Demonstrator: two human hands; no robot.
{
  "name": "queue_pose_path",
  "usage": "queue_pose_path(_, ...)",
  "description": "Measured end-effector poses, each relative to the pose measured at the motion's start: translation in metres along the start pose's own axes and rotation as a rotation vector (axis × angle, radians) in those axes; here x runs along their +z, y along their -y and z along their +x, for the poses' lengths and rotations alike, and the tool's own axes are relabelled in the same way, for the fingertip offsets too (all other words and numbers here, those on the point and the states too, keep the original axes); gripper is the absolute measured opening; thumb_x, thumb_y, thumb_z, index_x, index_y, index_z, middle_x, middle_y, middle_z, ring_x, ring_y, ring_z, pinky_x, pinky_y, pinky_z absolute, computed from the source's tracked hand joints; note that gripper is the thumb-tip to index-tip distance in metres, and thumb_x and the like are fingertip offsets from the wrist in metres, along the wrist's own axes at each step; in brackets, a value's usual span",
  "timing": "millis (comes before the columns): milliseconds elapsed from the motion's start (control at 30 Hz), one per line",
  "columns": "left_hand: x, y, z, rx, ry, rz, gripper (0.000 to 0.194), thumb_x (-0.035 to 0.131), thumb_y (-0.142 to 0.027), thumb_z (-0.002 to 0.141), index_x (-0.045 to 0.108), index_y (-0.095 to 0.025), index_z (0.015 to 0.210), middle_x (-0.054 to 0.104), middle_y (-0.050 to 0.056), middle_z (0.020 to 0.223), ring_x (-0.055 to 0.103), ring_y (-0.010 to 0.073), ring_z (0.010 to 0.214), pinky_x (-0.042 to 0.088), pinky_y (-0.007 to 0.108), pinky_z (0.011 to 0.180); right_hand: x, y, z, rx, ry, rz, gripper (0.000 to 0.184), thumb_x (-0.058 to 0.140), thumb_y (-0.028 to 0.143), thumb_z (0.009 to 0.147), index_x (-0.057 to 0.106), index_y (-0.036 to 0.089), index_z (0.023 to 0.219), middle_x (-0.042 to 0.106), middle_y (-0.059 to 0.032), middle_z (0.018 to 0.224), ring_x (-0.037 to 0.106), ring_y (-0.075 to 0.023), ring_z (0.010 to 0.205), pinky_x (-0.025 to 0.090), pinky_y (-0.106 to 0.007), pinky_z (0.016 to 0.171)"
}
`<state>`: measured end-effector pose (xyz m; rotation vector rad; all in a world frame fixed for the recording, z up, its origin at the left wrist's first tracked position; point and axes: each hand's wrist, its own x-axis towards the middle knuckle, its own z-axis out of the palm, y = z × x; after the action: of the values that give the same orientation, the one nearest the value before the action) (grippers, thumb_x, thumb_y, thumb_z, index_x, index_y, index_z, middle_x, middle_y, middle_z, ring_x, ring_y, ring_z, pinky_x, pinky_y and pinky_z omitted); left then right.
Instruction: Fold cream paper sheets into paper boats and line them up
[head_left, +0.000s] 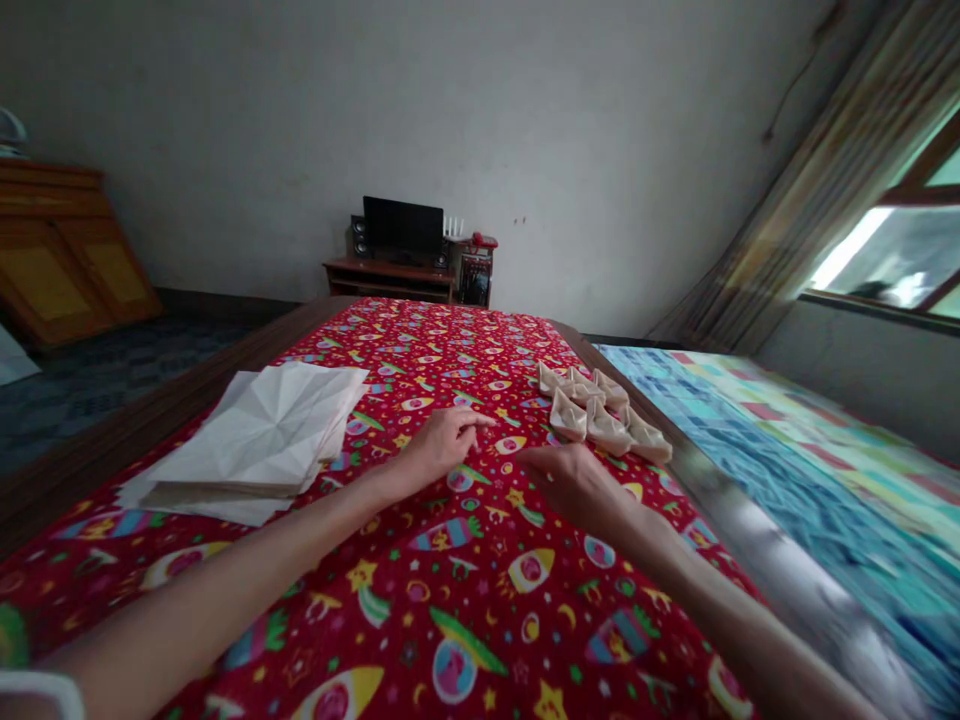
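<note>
My left hand (448, 437) is over the middle of the red printed cloth (450, 660), index finger stretched out to the right. It is open, with nothing visible in it. Just to its right, my right hand (564, 478) points leftward with a digit extended; its other fingers are partly hidden and slightly blurred. I see nothing held there, and the two hands do not touch. Beyond the right hand stand several boat-shaped folded papers (606, 428), cream-coloured, in two rows. A stack of creased white paper sheets (262, 425) lies to the left of my left hand.
The cloth covers a table with a dark wooden edge (757, 540). Along the right side is a bed with a blue patterned cover (765, 470). Against the far wall, a desk (386, 276) carries a monitor (403, 226). A wooden cabinet (64, 255) stands at far left.
</note>
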<state>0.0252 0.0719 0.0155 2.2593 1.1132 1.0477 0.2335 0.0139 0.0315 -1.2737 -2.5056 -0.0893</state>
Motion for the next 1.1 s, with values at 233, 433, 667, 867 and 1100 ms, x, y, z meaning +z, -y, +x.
queue_pose_path(233, -0.101, 0.035, -0.062, 0.244, 0.035, 0.369, 0.033, 0.046, -0.028, 0.088, 0.062, -0.018, 0.115, 0.062, 0.008, 0.115, 0.057, 0.0207, 0.108, 0.045, 0.034, 0.096, 0.039, 0.039, -0.004, -0.008, 0.037, -0.029, 0.025, 0.042, 0.028, 0.093, 0.055, 0.017, 0.075, 0.061, -0.0017, 0.069, 0.047, -0.0092, 0.056, 0.023, -0.024, 0.053)
queue_pose_path(433, -0.168, 0.088, -0.112, -0.006, 0.013, 0.524, 0.061, 0.057, -0.063, 0.073, 0.063, -0.018, 0.115, 0.060, 0.012, 0.120, 0.056, 0.0299, 0.109, 0.045, 0.041, 0.096, 0.048, 0.033, -0.006, 0.007, -0.028, 0.047, 0.028, 0.039, 0.031, 0.095, 0.050, 0.017, 0.073, 0.057, -0.0011, 0.067, 0.048, -0.0102, 0.057, 0.025, -0.024, 0.055)
queue_pose_path(667, -0.172, 0.099, -0.125, -0.157, 0.107, 0.576, 0.065, 0.053, -0.063, 0.073, 0.062, -0.016, 0.118, 0.057, 0.013, 0.125, 0.054, 0.0269, 0.116, 0.040, 0.037, 0.102, 0.052, 0.031, -0.007, -0.012, -0.044, 0.066, 0.030, 0.037, 0.031, 0.095, 0.049, 0.018, 0.072, 0.054, -0.0003, 0.064, 0.046, -0.0106, 0.055, 0.024, -0.026, 0.055)
queue_pose_path(867, -0.166, 0.092, -0.132, -0.138, 0.154, 0.594, 0.067, 0.064, -0.059, 0.067, 0.061, -0.018, 0.120, 0.053, 0.012, 0.132, 0.049, 0.0286, 0.121, 0.037, 0.038, 0.104, 0.051, 0.031, -0.009, 0.000, -0.038, 0.091, 0.032, 0.035, 0.033, 0.096, 0.048, 0.018, 0.072, 0.054, 0.0000, 0.065, 0.045, -0.0108, 0.055, 0.024, -0.026, 0.055)
queue_pose_path(1100, -0.167, 0.093, -0.133, -0.109, 0.086, 0.450, 0.063, 0.058, -0.068, 0.068, 0.069, -0.019, 0.106, 0.063, 0.012, 0.119, 0.057, 0.0278, 0.111, 0.041, 0.041, 0.101, 0.050, 0.031, -0.008, 0.003, -0.023, 0.093, 0.032, 0.035, 0.034, 0.096, 0.048, 0.019, 0.072, 0.054, -0.0005, 0.066, 0.046, -0.0113, 0.056, 0.025, -0.026, 0.055)
